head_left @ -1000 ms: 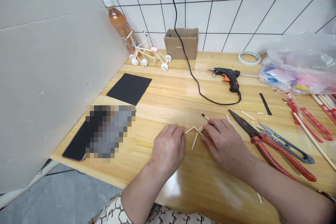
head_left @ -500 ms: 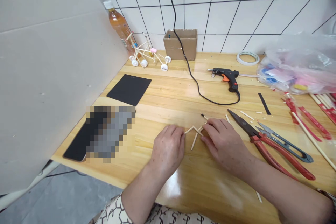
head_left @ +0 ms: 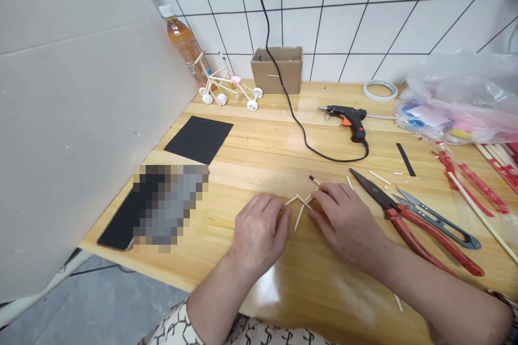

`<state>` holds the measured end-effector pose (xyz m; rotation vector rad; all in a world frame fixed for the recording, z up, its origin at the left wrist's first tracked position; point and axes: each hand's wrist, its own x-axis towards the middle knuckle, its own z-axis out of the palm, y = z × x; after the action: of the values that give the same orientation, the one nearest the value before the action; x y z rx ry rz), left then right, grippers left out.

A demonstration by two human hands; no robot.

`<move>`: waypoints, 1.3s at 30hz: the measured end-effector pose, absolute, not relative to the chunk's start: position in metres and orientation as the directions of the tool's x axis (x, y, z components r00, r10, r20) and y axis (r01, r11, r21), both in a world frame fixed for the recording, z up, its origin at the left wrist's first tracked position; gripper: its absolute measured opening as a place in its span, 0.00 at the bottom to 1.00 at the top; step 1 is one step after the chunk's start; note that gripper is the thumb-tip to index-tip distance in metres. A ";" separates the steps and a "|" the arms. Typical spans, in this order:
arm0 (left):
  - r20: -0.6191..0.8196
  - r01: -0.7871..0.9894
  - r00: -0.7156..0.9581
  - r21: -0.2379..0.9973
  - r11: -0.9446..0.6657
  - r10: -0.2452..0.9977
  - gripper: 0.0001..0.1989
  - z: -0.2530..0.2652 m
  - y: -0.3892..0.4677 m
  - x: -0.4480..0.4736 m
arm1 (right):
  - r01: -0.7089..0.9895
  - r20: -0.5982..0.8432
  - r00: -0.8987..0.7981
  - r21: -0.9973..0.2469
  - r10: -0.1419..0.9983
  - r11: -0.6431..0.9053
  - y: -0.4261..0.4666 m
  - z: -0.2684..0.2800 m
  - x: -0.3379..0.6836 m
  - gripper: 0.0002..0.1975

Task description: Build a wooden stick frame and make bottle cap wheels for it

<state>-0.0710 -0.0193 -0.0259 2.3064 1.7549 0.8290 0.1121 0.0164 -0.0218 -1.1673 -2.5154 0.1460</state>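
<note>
Between my hands lies a small frame of joined pale wooden sticks (head_left: 299,219), several short pieces crossing at angles just above or on the table. My left hand (head_left: 261,232) is closed at the frame's left end, fingertips on a short stick; its thumb shows at the side. My right hand (head_left: 343,221) pinches the right side of the frame between thumb and fingers, which hide part of the joint. A black-tipped stick (head_left: 314,180) sticks out beyond the right fingers. To the right of that hand lie red-handled pliers (head_left: 416,240) and grey thread snips (head_left: 441,221).
A black glue gun (head_left: 348,118) lies behind my hands, its cord running up the wall. Farther back stand a cardboard box (head_left: 277,73), a wheeled stick model (head_left: 226,83) and a bottle (head_left: 182,38). A black sheet (head_left: 199,139) and phone (head_left: 121,221) lie left; a plastic bag (head_left: 457,97) right.
My left thumb has shifted slightly outward to the right. The right hand and the stick frame look almost unmoved; the view has shifted very slightly.
</note>
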 end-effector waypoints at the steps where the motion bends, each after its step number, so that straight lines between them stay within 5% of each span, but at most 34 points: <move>1: 0.351 0.848 0.189 0.413 -0.332 0.917 0.07 -0.025 -0.020 -0.070 | 0.718 0.282 -0.592 -0.240 0.755 0.653 0.016 -0.021 0.112 0.09; 11: 0.241 0.867 0.313 0.323 -0.380 0.919 0.09 -0.023 -0.027 -0.060 | 0.750 0.383 -0.556 -0.151 0.738 0.644 0.019 -0.001 0.131 0.09; 18: 0.212 0.877 0.292 0.330 -0.349 0.933 0.09 -0.025 -0.033 -0.062 | 0.880 0.385 -0.393 -0.108 0.835 0.463 0.030 0.014 0.164 0.09; 27: 0.165 0.876 0.328 0.314 -0.365 0.930 0.09 -0.022 -0.038 -0.064 | 0.890 0.247 -0.244 -0.326 0.938 0.318 0.032 0.014 0.181 0.10; 36: 0.054 0.725 0.538 0.480 -0.495 0.841 0.07 -0.009 -0.047 -0.071 | 0.837 0.191 -0.338 -0.387 0.922 0.387 0.017 0.014 0.164 0.12; 39: 0.084 0.746 0.432 0.526 -0.409 0.898 0.08 -0.005 -0.039 -0.078 | 0.799 0.211 -0.394 -0.402 0.895 0.447 0.013 0.009 0.158 0.09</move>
<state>-0.0775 -0.0391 -0.0051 2.2785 1.3935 0.5006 0.1579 0.0128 0.0092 -1.4317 -2.3089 0.3308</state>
